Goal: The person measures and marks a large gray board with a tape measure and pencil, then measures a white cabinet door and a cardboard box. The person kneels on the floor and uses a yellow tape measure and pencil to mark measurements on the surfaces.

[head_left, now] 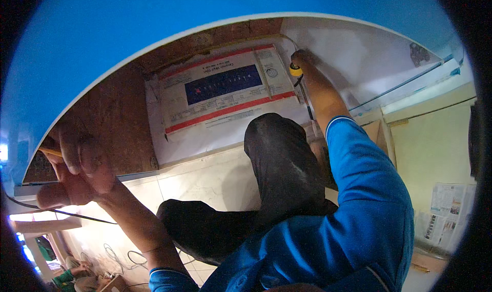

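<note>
A large blue panel (241, 7) with a pale curved edge hangs over a cabinet-like recess. At the left end of that edge, my left hand (84, 164) is raised with its fingers curled. A thin yellow strip (53, 152) shows beside those fingers; what they hold is unclear. My right hand (302, 57) reaches into the recess on the right, closed around a yellow-and-black round-ended tool (295, 70) whose kind I cannot make out. Below it, a thin rod (309, 103) lies near my forearm. Flat cardboard (174, 92) with red stripes and a dark blue block lies between my hands.
A brown wooden panel (110, 123) forms the recess's left part. My bent knees (277, 153) stand over pale floor tiles (205, 179). A dark cable (77, 215) runs below my left hand. At lower left, another person (77, 271) sits near coiled cable (120, 261). Newspaper (443, 215) lies right.
</note>
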The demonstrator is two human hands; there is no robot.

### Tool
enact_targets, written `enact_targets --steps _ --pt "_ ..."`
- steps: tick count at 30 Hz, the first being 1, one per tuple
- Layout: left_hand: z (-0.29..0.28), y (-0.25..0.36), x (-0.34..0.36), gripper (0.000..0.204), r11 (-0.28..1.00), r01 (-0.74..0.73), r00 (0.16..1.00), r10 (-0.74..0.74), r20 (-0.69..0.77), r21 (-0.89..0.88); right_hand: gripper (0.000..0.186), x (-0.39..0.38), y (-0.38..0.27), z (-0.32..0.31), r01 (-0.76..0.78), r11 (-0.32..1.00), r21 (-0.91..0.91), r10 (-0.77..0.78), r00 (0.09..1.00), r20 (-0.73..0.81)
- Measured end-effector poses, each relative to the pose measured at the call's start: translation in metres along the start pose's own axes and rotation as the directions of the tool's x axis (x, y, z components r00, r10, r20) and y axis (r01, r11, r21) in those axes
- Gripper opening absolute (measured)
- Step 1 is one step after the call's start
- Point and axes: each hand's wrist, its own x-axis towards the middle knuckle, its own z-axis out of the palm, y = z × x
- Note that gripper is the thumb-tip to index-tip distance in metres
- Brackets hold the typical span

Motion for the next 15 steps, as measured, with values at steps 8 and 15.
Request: enact_targets --steps 8,15 --pt "0.011 -0.002 0.027 0.039 0.999 0.014 0.999 -0.015 -0.037 -0.042 0.031 0.064 0.075 0.018 0.185 0.907 -0.378 -0.194 0.981 0.013" --pt "-0.014 0.035 -0.007 0.034 0.881 0.178 0.969 -0.080 -0.232 0.439 0.031 0.041 -0.026 -0.014 0.231 0.970 -0.071 -0.230 0.973 0.009"
